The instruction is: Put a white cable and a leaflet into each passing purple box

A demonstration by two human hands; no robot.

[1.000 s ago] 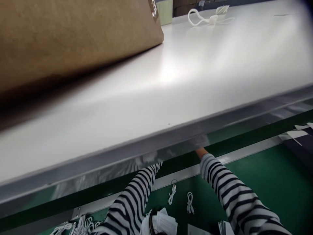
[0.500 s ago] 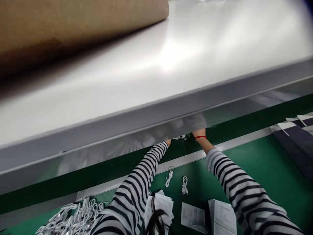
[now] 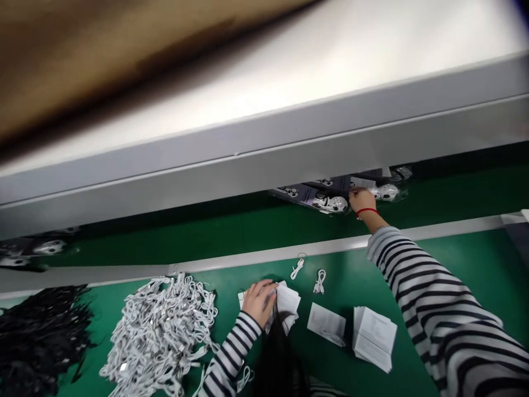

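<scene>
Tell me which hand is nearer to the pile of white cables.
Left. The left hand is to the right of the cable pile, on white papers; the right hand is farther away, at bagged items.

First: Above your green bench (image 3: pixel 467 262) you have a white shelf (image 3: pixel 289 77) with a blurred brown box (image 3: pixel 103 44) on it, cut off by the frame.

Second: And at your far left?

First: A loose heap of black strands (image 3: pixel 41 336) lies on your bench; what they are cannot be told.

Second: Noted. A pale rail (image 3: pixel 314 249) runs between your bench and the dark green strip (image 3: pixel 185 229) beneath the shelf.
</scene>
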